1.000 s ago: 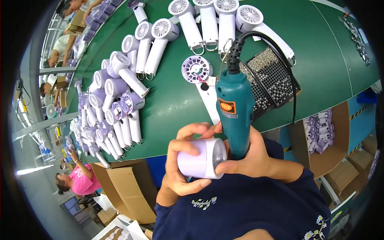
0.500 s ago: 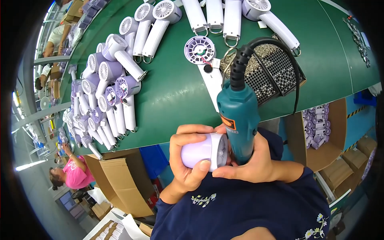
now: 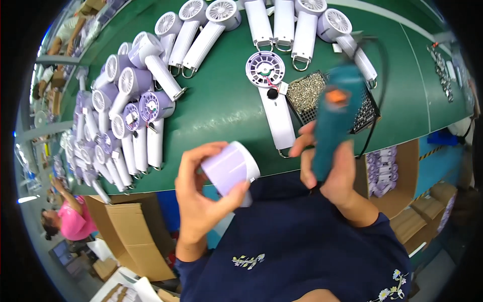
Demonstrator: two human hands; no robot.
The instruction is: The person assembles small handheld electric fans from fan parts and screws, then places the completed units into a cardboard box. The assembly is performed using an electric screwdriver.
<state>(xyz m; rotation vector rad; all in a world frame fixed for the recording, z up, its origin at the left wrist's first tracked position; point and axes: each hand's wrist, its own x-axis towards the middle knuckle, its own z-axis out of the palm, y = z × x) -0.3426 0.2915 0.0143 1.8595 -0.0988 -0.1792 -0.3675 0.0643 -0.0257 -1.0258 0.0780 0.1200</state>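
My left hand (image 3: 198,209) is closed around the lilac drum-shaped head of a handheld fan (image 3: 226,168), its white rim tilted toward the right. A pale piece, perhaps its handle, shows just below the thumb. My right hand (image 3: 339,178) grips a teal electric screwdriver (image 3: 337,126), blurred by motion and standing upright, apart from the fan. Beyond the hands lies an opened fan (image 3: 277,118) with its inner ring, red wires and a black round part showing. A black tray of small screws (image 3: 306,95) sits behind the screwdriver, which partly covers it.
Many white and lilac fans (image 3: 136,80) crowd the green table (image 3: 216,108) at left, with more along the far side. Cardboard boxes (image 3: 133,236) stand below the table edge, and one at right (image 3: 405,173) holds fans. A person in pink (image 3: 75,219) is at far left.
My hands have drawn apart. The screwdriver has lifted off the fan, moving right and toward the tray, while the fan has shifted left and tilted in my left hand.
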